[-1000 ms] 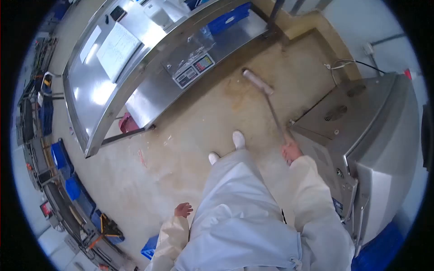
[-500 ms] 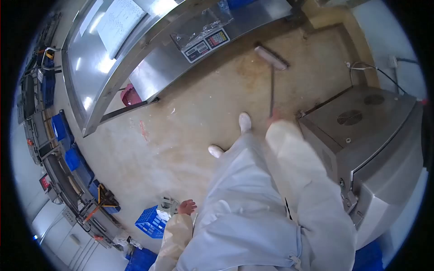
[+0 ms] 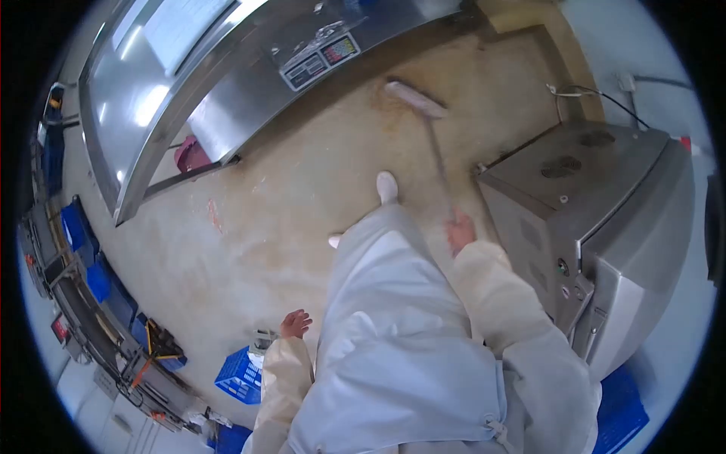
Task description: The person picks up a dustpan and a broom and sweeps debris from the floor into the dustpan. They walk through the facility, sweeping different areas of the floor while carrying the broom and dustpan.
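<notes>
My right hand (image 3: 460,233) is closed around the end of a long thin handle, in front of my right thigh. The handle runs forward to a broom (image 3: 416,99) with a wide pale pinkish head that rests on the floor. Motion smears the handle slightly, and the underside of the head is hidden. My left hand (image 3: 296,324) hangs beside my left leg, empty, with its fingers apart. Just behind it, partly covered by my sleeve, is a blue crate (image 3: 240,377) with a pale object at its top.
A steel table (image 3: 162,129) with papers stands ahead on the left, a pink container (image 3: 191,154) under it. Close on my right is a steel machine (image 3: 582,197), with cables (image 3: 597,94) on the wall beyond. Blue bins (image 3: 98,278) line equipment at far left.
My right hand has drawn back toward my body with the broom handle. The view has shifted, so table and machine appear further left. My left hand stays open at my side.
</notes>
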Demonstrator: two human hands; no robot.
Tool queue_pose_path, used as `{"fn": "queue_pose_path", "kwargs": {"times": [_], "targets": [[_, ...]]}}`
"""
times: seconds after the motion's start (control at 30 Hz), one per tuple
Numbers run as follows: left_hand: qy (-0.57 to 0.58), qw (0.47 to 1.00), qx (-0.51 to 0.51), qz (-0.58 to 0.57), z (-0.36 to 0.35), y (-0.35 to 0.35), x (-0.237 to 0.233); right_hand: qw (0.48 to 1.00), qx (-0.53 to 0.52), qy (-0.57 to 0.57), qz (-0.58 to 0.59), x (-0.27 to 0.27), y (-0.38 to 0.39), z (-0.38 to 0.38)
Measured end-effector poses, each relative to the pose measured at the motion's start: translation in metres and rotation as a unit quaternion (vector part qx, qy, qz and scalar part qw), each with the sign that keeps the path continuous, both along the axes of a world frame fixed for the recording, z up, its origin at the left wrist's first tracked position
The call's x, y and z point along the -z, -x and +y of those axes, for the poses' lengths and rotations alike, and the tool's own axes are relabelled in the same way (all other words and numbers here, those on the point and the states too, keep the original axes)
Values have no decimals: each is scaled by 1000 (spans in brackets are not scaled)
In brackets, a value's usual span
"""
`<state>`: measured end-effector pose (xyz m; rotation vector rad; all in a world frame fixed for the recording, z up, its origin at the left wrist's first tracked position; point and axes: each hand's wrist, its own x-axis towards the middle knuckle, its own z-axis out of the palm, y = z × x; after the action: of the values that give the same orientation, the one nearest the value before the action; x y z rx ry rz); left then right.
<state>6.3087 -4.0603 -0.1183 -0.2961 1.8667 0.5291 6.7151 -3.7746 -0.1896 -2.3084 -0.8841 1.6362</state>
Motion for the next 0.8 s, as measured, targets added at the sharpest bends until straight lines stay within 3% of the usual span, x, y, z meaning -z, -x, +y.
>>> {"fn": "queue_pose_path", "kwargs": {"times": [0.03,0.1,0.2,0.27,0.33,0.4,0.47,0.6,0.7,0.77,0.8], "targets": [[-6,998,-37,-41,-12,4,5,997,-4,7,-78,6,-8,15],[-23,987,-116,-113,-41,17,14,994,20,-25,-101,30,-32,53],[22,1000,-8,12,-46,0,0,997,61,-47,-24,70,-60,118],[22,999,-13,21,-63,3,5,995,-24,-33,-86,81,-50,138],[8,999,-33,18,-86,7,12,956,-180,-40,-226,91,-18,130],[0,999,-44,15,-101,8,12,912,-272,-73,-298,100,34,92],[-8,998,-52,19,-124,10,15,894,-323,-106,-293,105,94,34],[-24,995,-97,22,-175,15,22,929,-353,-75,-85,93,210,-94],[-46,987,-151,37,-220,18,27,946,-256,126,156,52,281,-143],[-56,979,-189,46,-248,21,30,923,-210,220,237,20,314,-150],[-57,975,-208,47,-260,22,30,920,-220,212,244,12,324,-151]]}}
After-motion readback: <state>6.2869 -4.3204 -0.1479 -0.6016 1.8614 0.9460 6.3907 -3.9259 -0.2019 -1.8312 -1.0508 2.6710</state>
